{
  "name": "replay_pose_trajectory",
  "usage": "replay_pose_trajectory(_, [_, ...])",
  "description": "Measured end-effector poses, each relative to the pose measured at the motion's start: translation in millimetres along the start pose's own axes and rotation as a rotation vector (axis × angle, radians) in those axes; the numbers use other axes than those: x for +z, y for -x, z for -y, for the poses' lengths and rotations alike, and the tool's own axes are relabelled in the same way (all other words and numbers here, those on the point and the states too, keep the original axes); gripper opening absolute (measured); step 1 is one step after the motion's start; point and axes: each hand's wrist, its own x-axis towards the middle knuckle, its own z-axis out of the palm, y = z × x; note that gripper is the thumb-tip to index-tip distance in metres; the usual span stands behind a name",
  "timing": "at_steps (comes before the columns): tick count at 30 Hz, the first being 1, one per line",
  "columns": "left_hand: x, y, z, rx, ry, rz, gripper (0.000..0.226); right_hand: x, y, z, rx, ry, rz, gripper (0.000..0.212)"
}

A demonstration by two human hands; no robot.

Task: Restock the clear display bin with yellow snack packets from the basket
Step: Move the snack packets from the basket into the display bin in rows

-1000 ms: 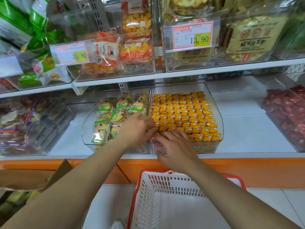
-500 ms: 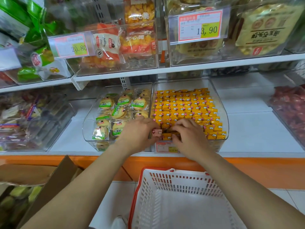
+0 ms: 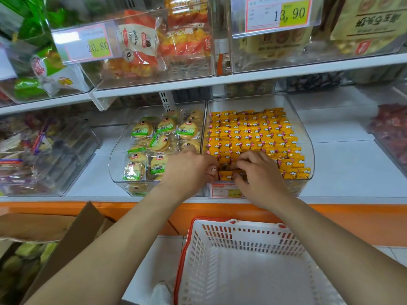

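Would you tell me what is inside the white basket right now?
The visible part of the white basket holds no yellow packets; only bare floor shows. Both forearms cover its near corners, and the frame cuts off its near end.

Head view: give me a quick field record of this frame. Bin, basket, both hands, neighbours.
bin: clear display bin on lower shelf, filled with rows of yellow snack packets
left hand: at bin's front left corner, pinching a packet
right hand: on front rows, fingers curled on packets
basket: white basket with red rim on floor below, visible part holds no packets
left neighbour: bin of green-labelled round biscuits
far left: cardboard box
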Motion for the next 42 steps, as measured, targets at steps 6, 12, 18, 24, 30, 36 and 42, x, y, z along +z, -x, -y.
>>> replay_pose_trajectory(6, [6.0,1.9,-4.0,-0.034,0.004,-0.042,0.053,-2.8,0.6,2.5,-0.009,-0.018,-0.002,0.027])
replay_pose_trajectory(12, [10.4,17.4,-0.2,0.008,0.155,-0.137,0.022,-2.5,5.1,6.4,-0.107,-0.021,0.033,0.027])
replay_pose_trajectory(18, [12.3,7.8,3.1,0.063,0.158,-0.046,0.038,1.3,-2.9,12.2,-0.008,-0.028,0.049,0.033])
replay_pose_trajectory(24, [15.3,11.1,-0.7,0.064,0.140,-0.129,0.031,2.2,-7.6,21.8,-0.011,-0.056,0.088,0.033])
replay_pose_trajectory(30, [14.4,1.7,-4.2,0.055,0.002,-0.009,0.033,5.0,-17.8,25.5,0.043,0.013,0.168,0.029])
replay_pose_trajectory(36, [13.8,4.8,-0.9,0.041,0.105,-0.027,0.029,-0.4,-23.4,22.2,0.121,-0.101,0.171,0.010])
replay_pose_trajectory(42, [4.7,13.1,2.5,0.054,0.155,-0.190,0.032,-0.9,-16.0,26.1,0.048,-0.193,-0.079,0.004])
